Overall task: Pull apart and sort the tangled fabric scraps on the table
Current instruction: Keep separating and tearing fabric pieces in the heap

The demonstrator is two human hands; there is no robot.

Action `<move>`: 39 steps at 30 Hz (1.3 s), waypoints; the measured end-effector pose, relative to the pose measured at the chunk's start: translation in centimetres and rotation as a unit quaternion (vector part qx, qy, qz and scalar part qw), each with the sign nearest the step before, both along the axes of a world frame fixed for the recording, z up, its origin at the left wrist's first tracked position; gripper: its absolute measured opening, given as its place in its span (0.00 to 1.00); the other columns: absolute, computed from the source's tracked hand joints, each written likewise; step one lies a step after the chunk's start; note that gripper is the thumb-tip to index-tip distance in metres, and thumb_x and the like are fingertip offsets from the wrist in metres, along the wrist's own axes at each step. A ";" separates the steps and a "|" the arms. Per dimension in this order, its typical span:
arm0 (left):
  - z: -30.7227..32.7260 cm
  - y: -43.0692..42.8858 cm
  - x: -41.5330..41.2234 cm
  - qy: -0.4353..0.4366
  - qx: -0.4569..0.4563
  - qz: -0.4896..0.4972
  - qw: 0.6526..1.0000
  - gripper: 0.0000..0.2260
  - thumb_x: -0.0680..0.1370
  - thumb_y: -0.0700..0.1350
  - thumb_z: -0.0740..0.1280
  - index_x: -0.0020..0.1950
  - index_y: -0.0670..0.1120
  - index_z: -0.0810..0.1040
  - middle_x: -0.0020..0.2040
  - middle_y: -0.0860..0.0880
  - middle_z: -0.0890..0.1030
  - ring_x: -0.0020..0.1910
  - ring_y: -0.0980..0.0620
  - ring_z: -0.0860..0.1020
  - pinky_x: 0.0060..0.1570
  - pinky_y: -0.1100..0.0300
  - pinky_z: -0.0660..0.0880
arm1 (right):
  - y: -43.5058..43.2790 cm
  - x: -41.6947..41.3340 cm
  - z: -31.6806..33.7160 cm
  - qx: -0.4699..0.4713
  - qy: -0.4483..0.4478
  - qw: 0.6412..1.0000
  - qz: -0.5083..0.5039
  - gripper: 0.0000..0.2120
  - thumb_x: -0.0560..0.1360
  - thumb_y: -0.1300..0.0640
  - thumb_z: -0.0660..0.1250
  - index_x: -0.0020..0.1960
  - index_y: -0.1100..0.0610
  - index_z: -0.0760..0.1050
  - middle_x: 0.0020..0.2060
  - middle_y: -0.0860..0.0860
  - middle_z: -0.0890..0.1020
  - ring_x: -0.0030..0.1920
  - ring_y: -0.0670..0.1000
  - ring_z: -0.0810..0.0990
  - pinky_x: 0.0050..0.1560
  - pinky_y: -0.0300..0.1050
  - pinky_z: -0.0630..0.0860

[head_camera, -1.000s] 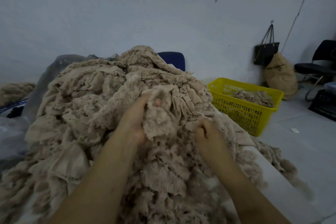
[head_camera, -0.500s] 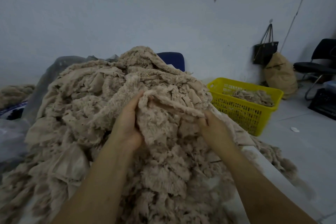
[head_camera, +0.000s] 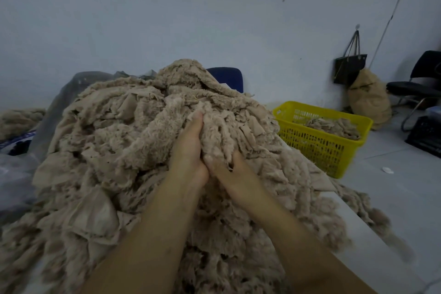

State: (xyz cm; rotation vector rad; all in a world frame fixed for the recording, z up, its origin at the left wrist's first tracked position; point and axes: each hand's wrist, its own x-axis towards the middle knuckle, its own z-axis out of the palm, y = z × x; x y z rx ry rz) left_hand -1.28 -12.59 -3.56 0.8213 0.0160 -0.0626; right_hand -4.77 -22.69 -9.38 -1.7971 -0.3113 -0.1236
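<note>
A big heap of tangled beige fabric scraps (head_camera: 114, 150) covers the table in front of me, fluffy pieces mixed with flat ones. My left hand (head_camera: 188, 150) reaches up into the middle of the heap and grips a fluffy beige scrap (head_camera: 219, 131), its fingertips buried in the pile. Right beside it, touching it, my right hand (head_camera: 229, 172) holds the lower part of the same clump, with its fingers hidden in the fabric.
A yellow plastic basket (head_camera: 317, 148) with some beige scraps stands on the floor to the right. The white table edge (head_camera: 367, 243) runs along the right with scraps hanging over it. Behind are a blue chair back (head_camera: 226, 76), a black bag (head_camera: 348, 67), a tan sack (head_camera: 370, 100) and a black chair (head_camera: 420, 86).
My two hands were spread apart with a scrap stretched between them; now the right hand has come left and up until it touches the left hand on the same clump.
</note>
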 end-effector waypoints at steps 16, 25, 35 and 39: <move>1.3 2.9 1.1 0.033 -0.103 -0.021 0.994 0.21 0.83 0.50 0.62 0.40 0.39 0.86 0.38 0.38 0.85 0.35 0.40 0.85 0.31 0.45 0.81 | -2.6 -1.3 1.3 -0.023 0.015 0.999 0.026 0.13 0.73 0.26 0.55 0.47 0.30 0.74 0.39 0.35 0.81 0.38 0.34 0.80 0.37 0.29 0.73; 0.4 3.2 2.0 0.076 -0.142 0.050 0.986 0.19 0.85 0.43 0.55 0.38 0.46 0.78 0.26 0.47 0.79 0.23 0.52 0.78 0.31 0.60 0.78 | -0.7 -1.3 0.8 -0.069 -0.013 0.996 -0.054 0.34 0.76 0.32 0.52 0.54 0.62 0.78 0.48 0.54 0.82 0.51 0.50 0.79 0.52 0.51 0.74; 1.2 7.7 1.8 0.007 -0.014 0.073 0.997 0.21 0.85 0.53 0.52 0.53 0.41 0.79 0.47 0.39 0.84 0.44 0.38 0.81 0.55 0.35 0.74 | -5.8 -0.7 0.0 -0.059 -0.030 0.996 -0.063 0.19 0.79 0.40 0.60 0.32 0.46 0.65 0.26 0.42 0.67 0.25 0.42 0.64 0.28 0.36 0.65; 1.3 4.2 0.6 0.034 -0.030 0.054 0.997 0.22 0.85 0.50 0.56 0.45 0.38 0.83 0.35 0.39 0.85 0.31 0.42 0.84 0.27 0.50 0.80 | -3.1 -0.7 1.0 -0.116 0.035 0.992 0.033 0.31 0.65 0.20 0.58 0.58 0.39 0.70 0.52 0.30 0.70 0.49 0.30 0.72 0.46 0.31 0.69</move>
